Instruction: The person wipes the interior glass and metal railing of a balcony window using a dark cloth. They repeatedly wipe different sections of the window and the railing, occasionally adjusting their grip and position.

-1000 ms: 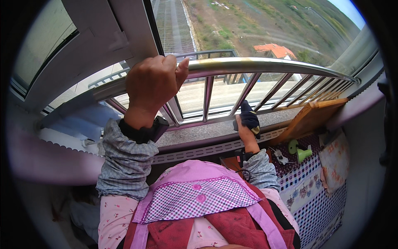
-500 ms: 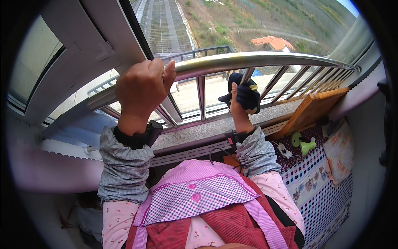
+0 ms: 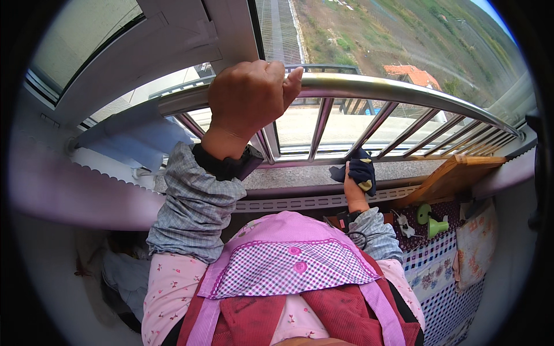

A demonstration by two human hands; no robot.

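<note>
My left hand point(image 3: 248, 95) is closed over the shiny metal handrail point(image 3: 392, 87) of a window railing. Lower down and to the right, my right hand point(image 3: 352, 189) grips a dark navy cloth point(image 3: 362, 169) with a yellowish patch. The cloth is at the foot of an upright metal bar point(image 3: 375, 128), by the railing's bottom rail and the speckled stone sill point(image 3: 288, 176). The cloth covers some of my right fingers, and whether it wraps right around the bar cannot be made out.
A white window frame point(image 3: 184, 29) stands at the left, with light-blue cloth point(image 3: 124, 138) beneath the rail. At right, a wooden board point(image 3: 444, 179) leans by the sill. Below it are a green object point(image 3: 437, 226) and a patterned bed cover point(image 3: 444, 277). Outdoors, the ground lies far below.
My right hand has slid down with the cloth from the upper part of the bar to its foot. The left hand keeps its grip on the handrail. The whole view has shifted.
</note>
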